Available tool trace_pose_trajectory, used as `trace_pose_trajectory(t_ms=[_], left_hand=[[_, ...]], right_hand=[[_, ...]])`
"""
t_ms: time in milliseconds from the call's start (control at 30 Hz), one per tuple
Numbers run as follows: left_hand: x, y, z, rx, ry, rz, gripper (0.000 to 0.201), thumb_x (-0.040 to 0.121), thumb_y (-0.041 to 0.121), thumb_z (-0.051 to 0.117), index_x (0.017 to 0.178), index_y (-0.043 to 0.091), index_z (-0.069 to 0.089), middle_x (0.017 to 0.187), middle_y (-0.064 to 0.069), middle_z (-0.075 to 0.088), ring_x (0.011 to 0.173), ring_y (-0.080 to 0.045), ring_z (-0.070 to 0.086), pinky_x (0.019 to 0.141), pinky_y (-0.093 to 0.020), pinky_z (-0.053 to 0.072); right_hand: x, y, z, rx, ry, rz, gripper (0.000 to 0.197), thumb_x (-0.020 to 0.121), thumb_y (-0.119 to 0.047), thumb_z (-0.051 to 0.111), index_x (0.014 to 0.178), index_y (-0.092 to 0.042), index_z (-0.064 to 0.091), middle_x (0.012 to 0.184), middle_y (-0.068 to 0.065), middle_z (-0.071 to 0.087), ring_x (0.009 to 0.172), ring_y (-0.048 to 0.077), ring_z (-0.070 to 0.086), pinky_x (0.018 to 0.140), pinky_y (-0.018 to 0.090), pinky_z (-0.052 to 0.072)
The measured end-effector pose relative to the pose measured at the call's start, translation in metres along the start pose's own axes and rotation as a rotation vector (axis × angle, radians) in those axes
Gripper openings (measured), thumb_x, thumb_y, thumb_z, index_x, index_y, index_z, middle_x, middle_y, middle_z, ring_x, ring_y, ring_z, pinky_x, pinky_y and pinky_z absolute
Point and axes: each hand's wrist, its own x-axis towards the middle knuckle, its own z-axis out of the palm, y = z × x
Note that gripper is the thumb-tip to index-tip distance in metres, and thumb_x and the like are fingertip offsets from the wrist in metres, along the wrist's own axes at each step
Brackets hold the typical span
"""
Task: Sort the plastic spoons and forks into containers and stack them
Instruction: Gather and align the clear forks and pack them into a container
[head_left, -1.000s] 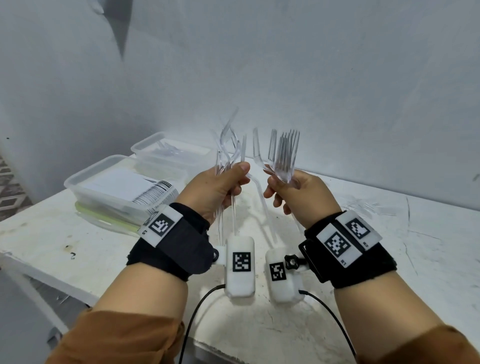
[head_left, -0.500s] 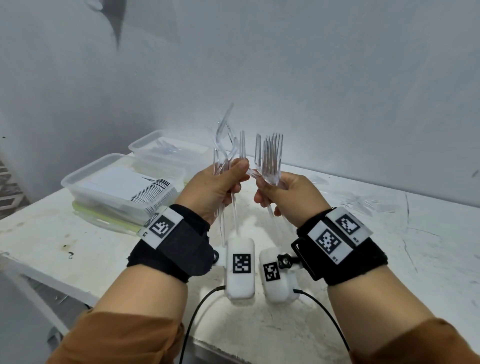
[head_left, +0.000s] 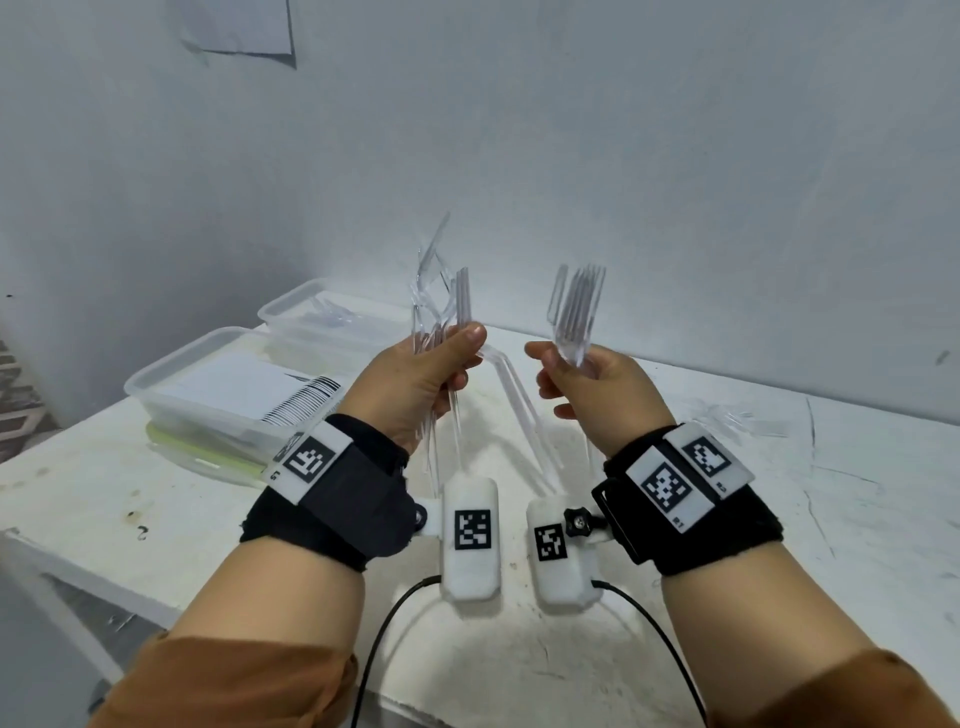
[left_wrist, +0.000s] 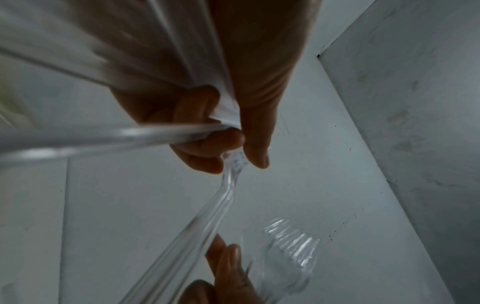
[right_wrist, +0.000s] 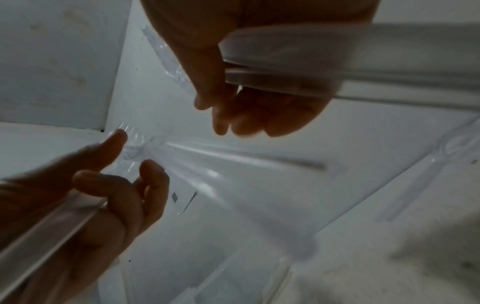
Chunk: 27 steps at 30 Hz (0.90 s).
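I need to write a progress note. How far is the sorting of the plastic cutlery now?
Partly done: the far clear plastic container already holds some cutlery. In hand: the right hand grips an aligned bunch of clear plastic forks; the left hand grips a mixed clear cutlery bundle. Left: a few loose clear pieces on the white table, and stacking the containers.

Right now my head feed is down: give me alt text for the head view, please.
Both hands are raised over a white table: the left hand grips a messy bundle of clear cutlery, the right hand holds a neat stack of clear forks. Two clear containers sit at left.
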Motion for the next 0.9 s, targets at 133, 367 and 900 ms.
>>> trace_pose_trajectory(t_ms=[133,367,900], left_hand=[[0.001,0.008,-0.003,0.025,-0.017,-0.022,0.017,0.084,0.029,0.065,0.094,0.016,0.065,0.072,0.005,0.059,0.045,0.001,0.045,0.043,-0.011,0.032],[0.005,0.017,-0.005,0.047,-0.069,-0.078,0.021,0.084,0.029,0.065,0.095,0.011,0.064,0.07,0.002,0.057,0.043,0.0,0.042,0.04,-0.011,0.031],[-0.007,0.023,-0.028,0.031,-0.235,-0.046,0.021,0.083,0.027,0.065,0.101,0.016,0.063,0.082,0.001,0.06,0.045,0.001,0.045,0.039,-0.012,0.03]], right_hand=[[0.004,-0.005,0.001,-0.047,0.024,0.008,0.026,0.094,-0.031,0.052,0.107,-0.012,0.064,0.063,-0.004,0.043,0.057,0.011,0.041,0.062,0.028,0.043],[0.003,-0.016,0.009,-0.254,-0.027,-0.06,0.026,0.098,-0.02,0.042,0.119,-0.02,0.055,0.066,-0.004,0.047,0.061,0.014,0.045,0.065,0.025,0.04],[-0.025,-0.027,0.039,-0.05,-0.014,-0.019,0.011,0.094,-0.021,0.055,0.094,-0.019,0.066,0.076,-0.008,0.067,0.065,0.004,0.056,0.052,0.007,0.04]])
